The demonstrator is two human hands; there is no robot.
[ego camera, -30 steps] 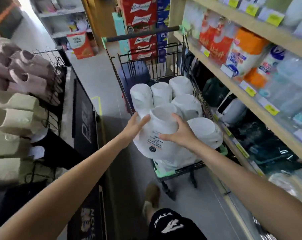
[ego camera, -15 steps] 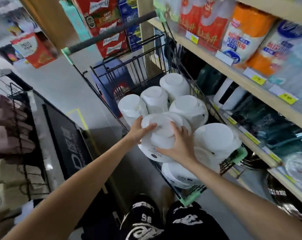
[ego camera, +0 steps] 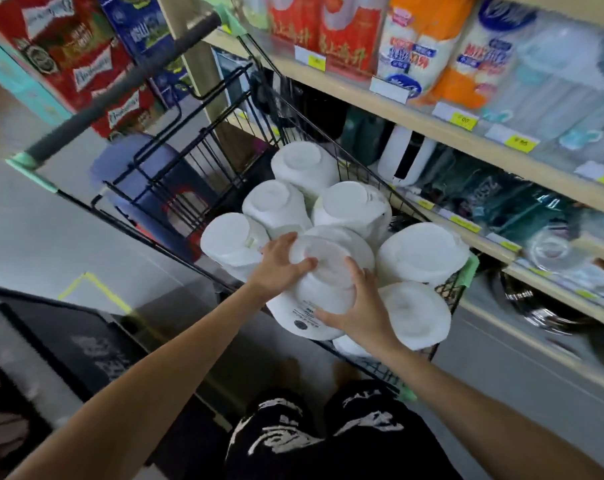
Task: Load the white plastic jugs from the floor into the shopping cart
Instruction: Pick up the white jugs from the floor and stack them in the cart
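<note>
A black wire shopping cart (ego camera: 176, 188) with a grey handle stands in the aisle, holding several white plastic jugs turned bottom-up. I hold one more white jug (ego camera: 319, 296) bottom-up over the cart's near end. My left hand (ego camera: 279, 263) grips its left side, thumb across the base. On the jug's right side lies my right hand (ego camera: 361, 313) with its fingers spread. Other jugs, such as the jug at the cart's right edge (ego camera: 421, 252) and the far jug (ego camera: 304, 166), pack the basket around it.
Wooden shelves (ego camera: 432, 123) with packaged goods and yellow price tags run close along the cart's right. A dark floor mat (ego camera: 75, 344) and a black rack lie at the left. Stacked red and blue cartons (ego camera: 86, 60) stand beyond the handle. My legs are just behind the cart.
I have stepped closer, so the cart looks larger. The held jug has gone down among the others, and both hands keep hold of it.
</note>
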